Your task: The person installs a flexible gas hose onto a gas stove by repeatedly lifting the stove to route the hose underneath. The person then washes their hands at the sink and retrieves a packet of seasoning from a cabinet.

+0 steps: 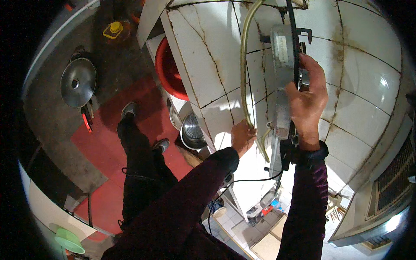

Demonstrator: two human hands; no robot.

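A metal cooktop (281, 65) stands tilted on its side on the white tiled counter (201, 52), with a dark upper edge and a black bracket showing. My right hand (308, 99) grips it at the dark edge, fingers curled over the far side. A yellowish hose (245, 65) runs along the cooktop's left and bends toward a fitting near its lower end. My left hand (242, 136) has its fingers closed on this hose, low down beside the fitting. A thin black cable (255, 180) runs from below the cooktop past my left forearm.
Under the counter are a red basin (167, 71) and a steel pot (193, 132). A wok (78, 86) and a yellow-capped jug (113, 30) lie on the dark floor beside red mats (93, 138). A green basin (69, 240) is at lower left, a vented metal appliance (385, 182) at right.
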